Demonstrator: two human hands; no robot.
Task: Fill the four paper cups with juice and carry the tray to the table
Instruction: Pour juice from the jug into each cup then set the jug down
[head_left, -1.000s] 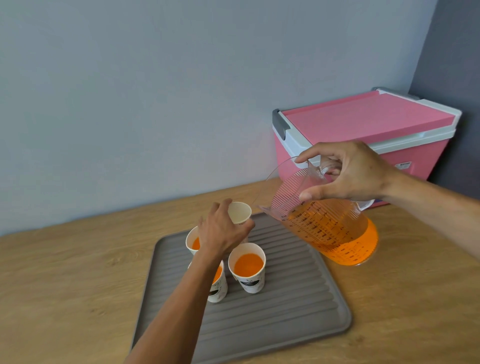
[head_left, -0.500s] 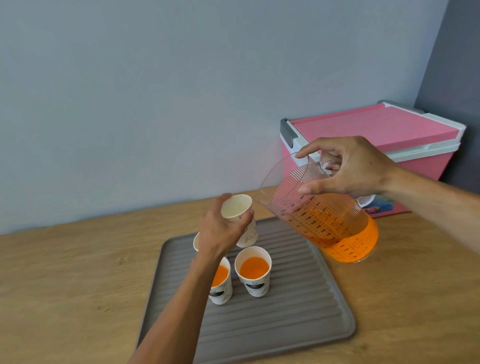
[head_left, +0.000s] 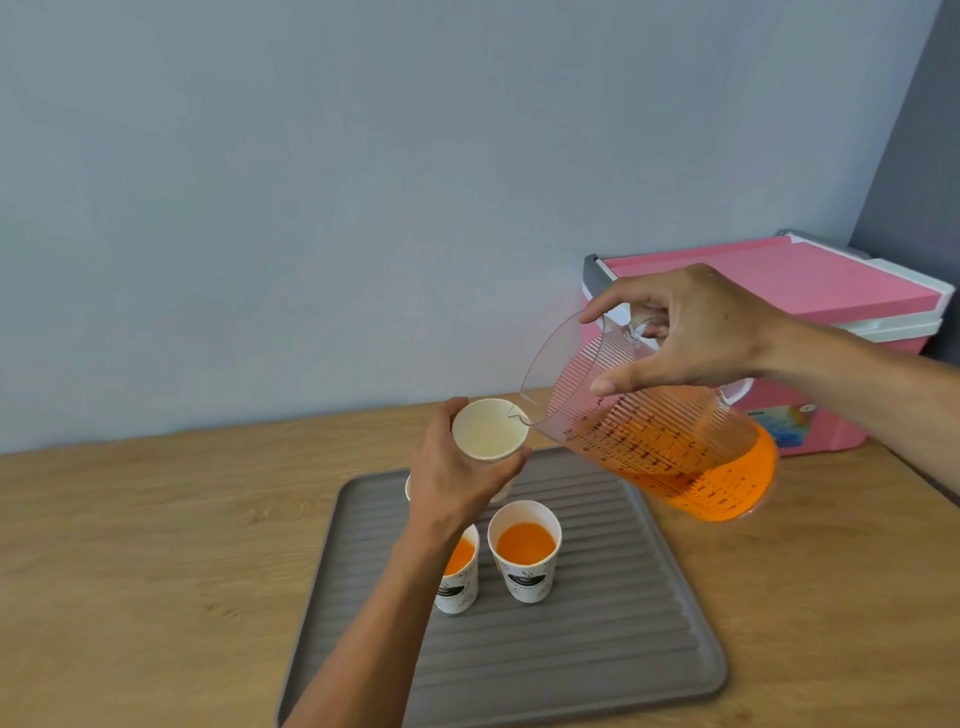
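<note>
Two filled cups (head_left: 524, 551) stand on the grey tray (head_left: 597, 623). Above it, the left hand (head_left: 462, 478) wraps an empty cup (head_left: 488, 428), while the right hand (head_left: 691, 332) clasps the tilted pitcher (head_left: 660, 441), spout at the cup's rim.

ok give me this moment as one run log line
step: fill fourth cup | left hand: holds empty cup above tray | right hand: tilts pitcher, spout at rim | juice: not flowing yet | filled cups visible: two
</note>
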